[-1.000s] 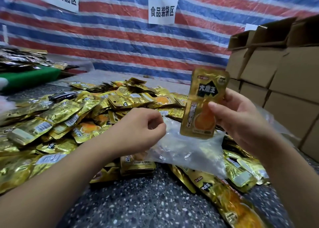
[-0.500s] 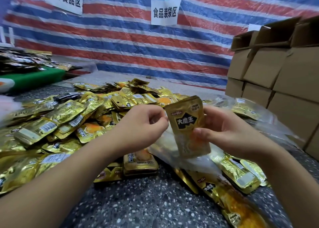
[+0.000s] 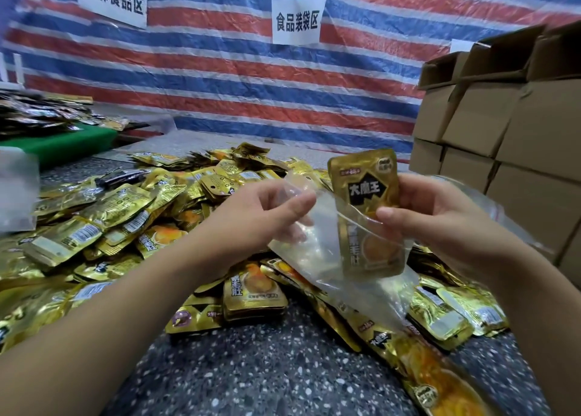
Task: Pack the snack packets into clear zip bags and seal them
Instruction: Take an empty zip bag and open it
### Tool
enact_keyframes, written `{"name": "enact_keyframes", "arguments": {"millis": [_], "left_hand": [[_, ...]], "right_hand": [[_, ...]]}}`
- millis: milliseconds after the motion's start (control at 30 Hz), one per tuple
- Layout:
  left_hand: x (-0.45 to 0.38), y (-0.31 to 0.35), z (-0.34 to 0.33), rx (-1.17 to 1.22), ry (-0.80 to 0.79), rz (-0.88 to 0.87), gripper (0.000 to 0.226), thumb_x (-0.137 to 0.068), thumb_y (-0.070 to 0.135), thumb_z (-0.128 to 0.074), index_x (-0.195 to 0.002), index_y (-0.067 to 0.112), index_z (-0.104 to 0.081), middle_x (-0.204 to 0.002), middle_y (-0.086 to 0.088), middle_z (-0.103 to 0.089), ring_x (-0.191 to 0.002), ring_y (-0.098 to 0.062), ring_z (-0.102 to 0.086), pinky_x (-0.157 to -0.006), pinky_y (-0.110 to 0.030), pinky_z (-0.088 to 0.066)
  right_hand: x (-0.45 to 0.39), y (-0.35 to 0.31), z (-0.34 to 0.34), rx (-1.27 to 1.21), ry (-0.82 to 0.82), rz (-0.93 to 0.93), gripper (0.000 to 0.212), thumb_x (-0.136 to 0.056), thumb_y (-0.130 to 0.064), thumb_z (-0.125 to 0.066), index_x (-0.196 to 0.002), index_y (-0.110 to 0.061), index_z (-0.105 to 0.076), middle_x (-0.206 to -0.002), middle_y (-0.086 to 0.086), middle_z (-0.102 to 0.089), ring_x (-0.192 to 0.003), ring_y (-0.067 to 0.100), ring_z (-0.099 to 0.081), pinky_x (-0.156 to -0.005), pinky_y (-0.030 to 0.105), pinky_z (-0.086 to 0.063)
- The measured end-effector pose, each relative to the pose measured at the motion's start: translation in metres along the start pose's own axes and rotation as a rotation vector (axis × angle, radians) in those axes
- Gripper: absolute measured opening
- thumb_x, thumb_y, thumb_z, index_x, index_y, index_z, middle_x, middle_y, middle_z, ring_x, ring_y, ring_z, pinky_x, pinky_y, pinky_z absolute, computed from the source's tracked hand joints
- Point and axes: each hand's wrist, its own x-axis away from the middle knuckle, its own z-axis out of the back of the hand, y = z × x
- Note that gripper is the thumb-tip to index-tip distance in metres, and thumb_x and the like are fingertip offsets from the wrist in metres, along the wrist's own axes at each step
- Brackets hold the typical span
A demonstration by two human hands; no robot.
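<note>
The snack packet (image 3: 364, 195) is glossy gold foil film, as are the crinkled packets in the heap (image 3: 132, 214), which catch the light. The zip bag (image 3: 317, 258) is thin clear plastic, shiny and creased, while the counter (image 3: 267, 371) is smooth dark speckled stone. Behind, the striped tarpaulin (image 3: 251, 79) is woven plastic with a faint sheen, the signs (image 3: 297, 20) are matt white paper, and the boxes (image 3: 503, 138) are matt brown cardboard.
</note>
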Motion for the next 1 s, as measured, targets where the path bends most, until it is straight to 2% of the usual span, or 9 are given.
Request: {"name": "enact_keyframes", "arguments": {"millis": [100,200,333,400,533,633,700,867,1000], "left_hand": [[0.001,-0.001,-0.005,-0.004,-0.048,0.064,0.051,-0.078,0.054,-0.052,-0.09,0.009,-0.073,-0.084,-0.005,-0.077,-0.068,-0.017,-0.071,-0.065,-0.025,-0.056],[0.002,0.002,-0.007,0.03,-0.064,0.024,0.05,-0.083,0.048,-0.048,-0.095,0.006,-0.073,-0.086,-0.008,-0.077,-0.065,-0.022,-0.071,-0.056,-0.027,-0.055],[0.005,0.003,-0.01,-0.006,-0.106,-0.018,0.046,-0.084,0.046,-0.048,-0.089,0.01,-0.075,-0.079,0.0,-0.077,-0.062,-0.019,-0.072,-0.049,-0.021,-0.052],[0.004,0.002,-0.01,-0.002,-0.124,-0.01,0.047,-0.084,0.047,-0.048,-0.087,0.008,-0.075,-0.074,0.002,-0.076,-0.064,-0.02,-0.073,-0.05,-0.024,-0.055],[0.006,0.001,-0.008,0.013,-0.187,-0.007,0.045,-0.083,0.051,-0.052,-0.086,0.013,-0.077,-0.08,0.0,-0.077,-0.07,-0.023,-0.074,-0.063,-0.037,-0.06],[0.009,0.0,-0.014,-0.093,-0.171,-0.01,0.052,-0.08,0.059,-0.053,-0.082,0.012,-0.075,-0.08,-0.014,-0.074,-0.074,-0.037,-0.07,-0.073,-0.054,-0.059],[0.01,0.0,-0.018,-0.159,-0.12,-0.013,0.056,-0.078,0.061,-0.053,-0.082,0.008,-0.072,-0.083,-0.026,-0.07,-0.077,-0.047,-0.064,-0.075,-0.062,-0.054],[0.009,0.006,-0.015,-0.146,-0.008,-0.06,0.053,-0.078,0.06,-0.054,-0.083,0.011,-0.072,-0.085,-0.026,-0.069,-0.077,-0.044,-0.066,-0.077,-0.06,-0.054],[0.011,0.009,-0.018,-0.175,0.03,-0.059,0.043,-0.084,0.057,-0.055,-0.081,0.018,-0.073,-0.08,-0.02,-0.07,-0.075,-0.039,-0.068,-0.075,-0.058,-0.054]], "right_hand": [[0.002,-0.003,0.005,-0.07,0.004,0.006,0.039,-0.077,-0.024,-0.072,-0.115,-0.015,-0.069,-0.11,0.014,-0.072,-0.098,0.026,-0.071,-0.079,0.032,-0.058],[0.002,-0.005,0.005,0.059,-0.066,-0.044,0.038,-0.078,-0.025,-0.07,-0.116,-0.019,-0.068,-0.11,0.012,-0.072,-0.099,0.027,-0.071,-0.087,0.038,-0.059],[0.004,-0.004,-0.002,0.18,-0.23,-0.111,0.028,-0.086,-0.016,-0.064,-0.113,-0.01,-0.066,-0.098,0.005,-0.072,-0.092,0.021,-0.07,-0.077,0.031,-0.057],[0.005,-0.007,-0.002,0.175,-0.242,-0.115,0.027,-0.086,-0.016,-0.063,-0.112,-0.008,-0.065,-0.099,0.009,-0.071,-0.091,0.022,-0.069,-0.078,0.03,-0.056],[0.007,-0.012,-0.001,0.15,-0.317,-0.185,0.027,-0.087,-0.015,-0.061,-0.112,-0.005,-0.065,-0.105,0.013,-0.072,-0.095,0.024,-0.07,-0.08,0.031,-0.056],[0.006,-0.01,-0.01,0.34,-0.415,-0.244,0.022,-0.089,-0.016,-0.059,-0.108,-0.006,-0.064,-0.1,0.014,-0.071,-0.09,0.031,-0.07,-0.076,0.046,-0.057],[0.003,-0.008,-0.018,0.464,-0.374,-0.197,0.02,-0.088,-0.02,-0.06,-0.102,-0.006,-0.064,-0.092,0.016,-0.069,-0.083,0.035,-0.067,-0.073,0.056,-0.056],[0.001,-0.008,-0.025,0.473,-0.079,-0.082,0.023,-0.078,-0.029,-0.071,-0.1,-0.023,-0.066,-0.087,0.004,-0.073,-0.08,0.022,-0.071,-0.073,0.051,-0.059],[0.002,-0.006,-0.034,0.512,-0.109,0.004,0.016,-0.094,-0.015,-0.066,-0.101,-0.025,-0.077,-0.081,-0.002,-0.075,-0.071,0.019,-0.07,-0.065,0.044,-0.058]]}}
